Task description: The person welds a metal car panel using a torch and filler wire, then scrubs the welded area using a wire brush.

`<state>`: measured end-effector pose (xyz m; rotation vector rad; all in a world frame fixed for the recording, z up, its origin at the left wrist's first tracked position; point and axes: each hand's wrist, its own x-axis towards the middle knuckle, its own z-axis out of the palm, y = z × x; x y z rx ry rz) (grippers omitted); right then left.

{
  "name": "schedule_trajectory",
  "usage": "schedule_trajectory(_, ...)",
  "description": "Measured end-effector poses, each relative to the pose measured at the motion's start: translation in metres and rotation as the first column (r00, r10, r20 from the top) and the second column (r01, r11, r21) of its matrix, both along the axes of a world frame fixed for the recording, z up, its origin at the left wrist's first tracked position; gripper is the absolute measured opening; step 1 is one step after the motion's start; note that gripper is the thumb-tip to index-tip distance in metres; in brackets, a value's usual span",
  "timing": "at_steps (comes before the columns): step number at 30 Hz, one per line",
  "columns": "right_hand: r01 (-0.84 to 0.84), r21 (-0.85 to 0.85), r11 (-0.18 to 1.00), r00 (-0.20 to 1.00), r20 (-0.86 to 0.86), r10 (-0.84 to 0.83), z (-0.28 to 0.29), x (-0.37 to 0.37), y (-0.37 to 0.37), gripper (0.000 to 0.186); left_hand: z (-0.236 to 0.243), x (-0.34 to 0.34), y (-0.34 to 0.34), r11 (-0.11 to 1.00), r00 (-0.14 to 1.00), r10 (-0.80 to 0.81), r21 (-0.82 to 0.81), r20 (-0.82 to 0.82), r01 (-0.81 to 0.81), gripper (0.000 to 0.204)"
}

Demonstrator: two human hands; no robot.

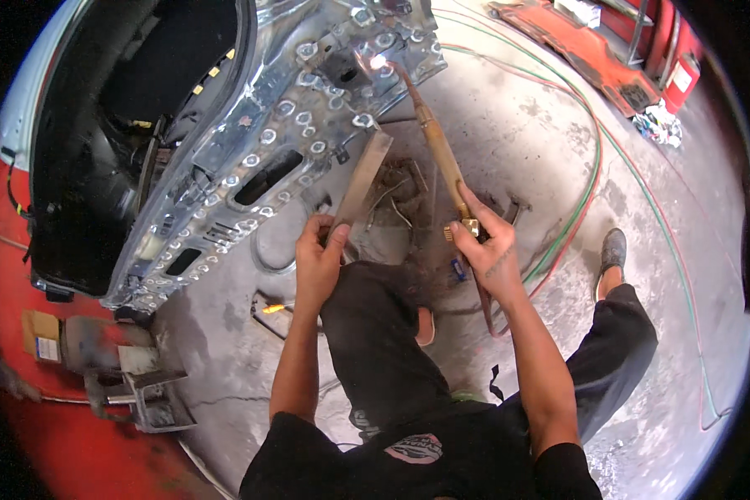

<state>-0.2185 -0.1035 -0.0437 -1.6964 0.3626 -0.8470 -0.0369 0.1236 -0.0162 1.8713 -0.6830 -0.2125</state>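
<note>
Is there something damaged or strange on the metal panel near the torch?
Yes. The grey car panel is scorched and blotchy, with many round punched marks. The torch in the right hand glows at its tip against it; the left hand holds a flat metal strip.

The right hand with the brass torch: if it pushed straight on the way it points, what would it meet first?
Most likely the perforated metal car panel. The right hand aims the torch up-left, and its glowing tip already sits at the panel's edge, though depth is hard to judge.
</note>
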Motion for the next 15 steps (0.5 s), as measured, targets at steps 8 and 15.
schedule_trajectory(8, -0.019, 0.041, 0.999, 0.999, -0.040, 0.021, 0.0063, 0.0030, 0.0009, 0.058, -0.0003, 0.0039, -0.0019, 0.999, 0.999, 0.023, 0.030, -0.031, -0.022, 0.026)
schedule_trajectory(15, -0.024, 0.035, 0.999, 1.000, -0.010, 0.025, 0.0015, 0.0052, 0.0012, 0.058, -0.0039, 0.0082, -0.0007, 0.999, 0.998, 0.027, 0.030, -0.049, -0.026, 0.027)
